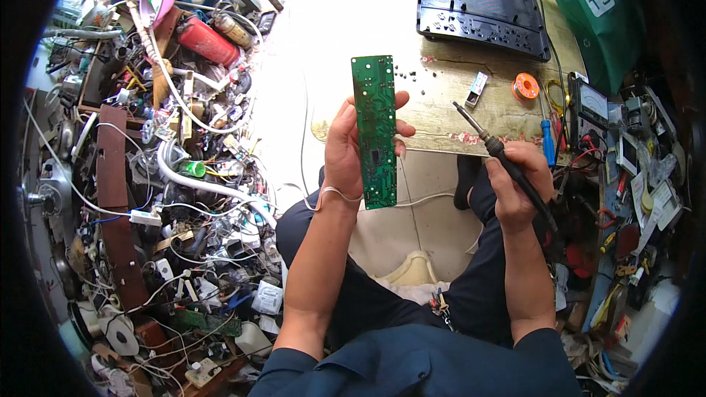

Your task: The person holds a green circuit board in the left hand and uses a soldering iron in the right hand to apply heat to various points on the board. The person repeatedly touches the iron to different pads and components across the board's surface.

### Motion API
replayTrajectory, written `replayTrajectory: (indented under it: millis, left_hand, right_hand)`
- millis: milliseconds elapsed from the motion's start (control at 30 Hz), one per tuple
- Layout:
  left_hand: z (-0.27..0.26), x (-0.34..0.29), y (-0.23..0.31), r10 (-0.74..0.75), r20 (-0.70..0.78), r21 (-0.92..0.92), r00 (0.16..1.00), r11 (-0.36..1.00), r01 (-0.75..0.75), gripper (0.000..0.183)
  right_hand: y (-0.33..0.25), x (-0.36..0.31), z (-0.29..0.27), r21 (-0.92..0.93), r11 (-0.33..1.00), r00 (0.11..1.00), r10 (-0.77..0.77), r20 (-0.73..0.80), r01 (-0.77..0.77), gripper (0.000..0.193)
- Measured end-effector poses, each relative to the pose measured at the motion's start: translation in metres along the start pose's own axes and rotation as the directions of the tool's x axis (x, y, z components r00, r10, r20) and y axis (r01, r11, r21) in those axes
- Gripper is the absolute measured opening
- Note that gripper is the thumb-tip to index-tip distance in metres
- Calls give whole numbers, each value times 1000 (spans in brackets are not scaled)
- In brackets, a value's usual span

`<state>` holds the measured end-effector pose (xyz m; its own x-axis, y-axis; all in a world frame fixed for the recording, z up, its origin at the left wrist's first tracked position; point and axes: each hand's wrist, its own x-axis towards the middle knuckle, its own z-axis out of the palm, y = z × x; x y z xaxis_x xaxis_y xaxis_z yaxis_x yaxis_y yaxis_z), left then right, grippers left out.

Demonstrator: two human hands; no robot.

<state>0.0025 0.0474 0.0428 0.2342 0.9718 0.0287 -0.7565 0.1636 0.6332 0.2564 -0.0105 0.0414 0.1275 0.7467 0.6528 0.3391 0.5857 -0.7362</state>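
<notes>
In my left hand (342, 143) is a long green circuit board (376, 132), held upright by its edges, thumb on one side and fingertips on the other. Its solder side with traces and holes faces me. My right hand (518, 184) grips a soldering iron (491, 142) by its dark handle, the metal tip pointing up and left toward the board but apart from it. Beyond the iron's tip a small matchbox-like box (476, 90) lies on the table, with an orange spool of solder wire (525, 86) to its right. Several tiny dark parts lie beside the board's upper end.
A black plastic panel housing (482, 7) rests on the wooden table (441, 114). At its right are a blue screwdriver (548, 143), a meter (590, 106) and a green bag (588, 22). Cables and scrap parts pile up at left, near a red cylinder (208, 42); more clutter fills the right.
</notes>
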Motion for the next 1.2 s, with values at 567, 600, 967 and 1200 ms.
replayTrajectory:
  millis: [567, 600, 967, 1200]
  left_hand:
    - [-34, -39, -43, -308, -158, -204, 938, 940, 274, 55]
    - [-32, -39, -41, -321, -172, -200, 931, 937, 286, 55]
    - [-39, -38, -45, -298, -135, -249, 945, 933, 259, 53]
    - [-38, -38, -44, -317, -92, -295, 944, 914, 279, 54]
  right_hand:
    - [1, -5, 13, -29, 998, 998, 50, 36, -49, 31]
    - [2, -4, 15, -35, 999, 998, 35, 46, -33, 31]
    - [2, 4, 27, 0, 1000, 974, 17, 227, -17, 33]
    - [1, 5, 31, 63, 996, 963, 50, 264, -69, 33]
